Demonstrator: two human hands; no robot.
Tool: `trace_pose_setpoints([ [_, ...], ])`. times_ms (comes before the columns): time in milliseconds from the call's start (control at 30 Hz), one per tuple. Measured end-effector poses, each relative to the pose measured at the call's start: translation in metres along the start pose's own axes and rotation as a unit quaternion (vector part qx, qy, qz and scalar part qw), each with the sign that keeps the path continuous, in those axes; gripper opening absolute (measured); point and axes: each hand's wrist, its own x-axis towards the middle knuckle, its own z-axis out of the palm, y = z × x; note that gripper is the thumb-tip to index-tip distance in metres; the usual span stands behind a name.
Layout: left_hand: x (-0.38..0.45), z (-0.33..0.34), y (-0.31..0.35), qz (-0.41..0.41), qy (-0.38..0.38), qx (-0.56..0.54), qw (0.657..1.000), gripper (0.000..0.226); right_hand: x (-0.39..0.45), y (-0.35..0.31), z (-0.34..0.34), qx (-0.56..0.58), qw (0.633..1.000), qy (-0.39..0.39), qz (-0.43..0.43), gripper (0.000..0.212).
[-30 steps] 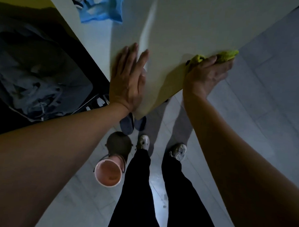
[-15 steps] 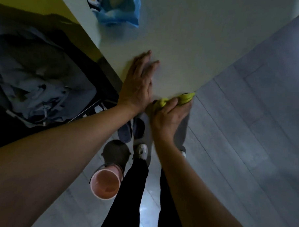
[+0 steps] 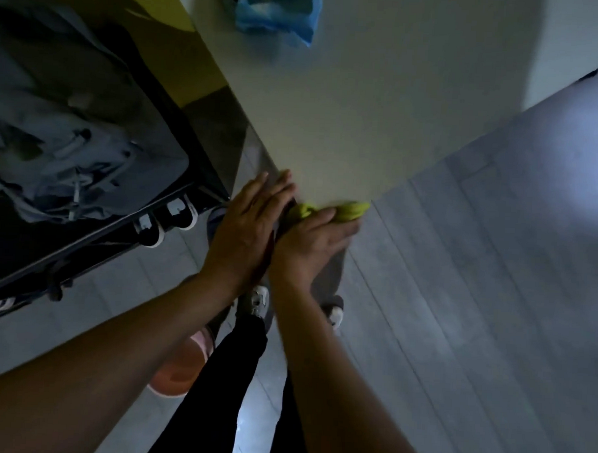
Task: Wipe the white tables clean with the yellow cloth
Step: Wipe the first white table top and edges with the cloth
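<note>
The white worktop [image 3: 381,120] is getting its near corner wiped. The left hand [image 3: 247,229] is lying flat with straight fingers at that corner, holding nothing. The right hand [image 3: 312,242] is pressing the bunched yellow cloth [image 3: 349,209] onto the near edge. Next, I think, the cloth is needing a push toward the far, unwiped part.

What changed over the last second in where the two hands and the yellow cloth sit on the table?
The right hand, gripping the yellow cloth, slid it along the near edge of the white table from out on the right to the corner, ending beside the left hand. The left hand stayed flat with straight fingers but now lies at the very corner. The blue bag stayed on the table, and the grip on the cloth is unchanged.
</note>
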Motion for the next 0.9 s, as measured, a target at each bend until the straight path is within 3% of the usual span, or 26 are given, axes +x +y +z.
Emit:
trace_pose_setpoints([
  [167, 0.002, -0.009, -0.004, 0.026, -0.023, 0.053, 0.998, 0.060, 0.012, 0.000, -0.008, 0.001, 0.998, -0.044, 0.037, 0.047],
  [333, 0.000, -0.012, 0.005, -0.001, -0.060, 0.084, 0.995, 0.075, 0.102, -0.043, -0.028, -0.028, 0.999, 0.028, 0.014, 0.043],
  [467, -0.001, -0.005, 0.017, -0.047, -0.106, 0.175, 0.978, 0.088, 0.125, -0.061, -0.037, -0.042, 0.998, 0.029, 0.030, 0.046],
  [633, 0.002, -0.005, 0.043, -0.116, -0.159, 0.214, 0.957, 0.094, 0.080, -0.029, -0.056, -0.103, 0.991, -0.087, -0.006, 0.039],
  [767, 0.010, -0.009, 0.069, -0.182, -0.190, 0.199, 0.944, 0.088, 0.047, 0.006, -0.093, -0.219, 0.938, -0.268, 0.001, 0.014],
  [900, 0.024, -0.002, 0.084, -0.241, -0.203, 0.172, 0.933, 0.079, 0.070, 0.003, -0.137, -0.198, 0.956, -0.214, 0.031, 0.021],
])
